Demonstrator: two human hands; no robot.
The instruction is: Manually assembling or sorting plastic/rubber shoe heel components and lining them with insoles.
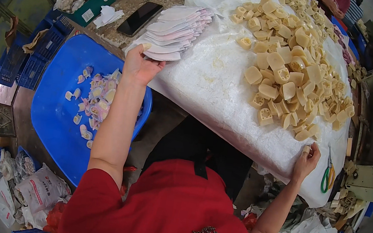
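My left hand (141, 67) is at the near corner of a fanned stack of thin white and pale pink fabric pieces (180, 29). Thumb and fingers pinch the lowest piece's edge; the grip is partly hidden. Over the table's near right edge, my right hand (305, 164) has its fingers curled together. A small beige patch shows at its fingertips, and I cannot make out whether it is a covering or a held piece. Just beyond lies a large heap of beige cup-shaped molded pieces (294, 70). Scissors (329, 174) with green and orange handles lie right of that hand.
A blue plastic tub (52, 111) at left holds several pieces of fabric joined with beige parts. A black phone (139, 19) lies beyond the stack. White sheeting (211, 79) covers the table. Bags (43, 187) crowd the floor. Another person's hand (333, 7) shows at far right.
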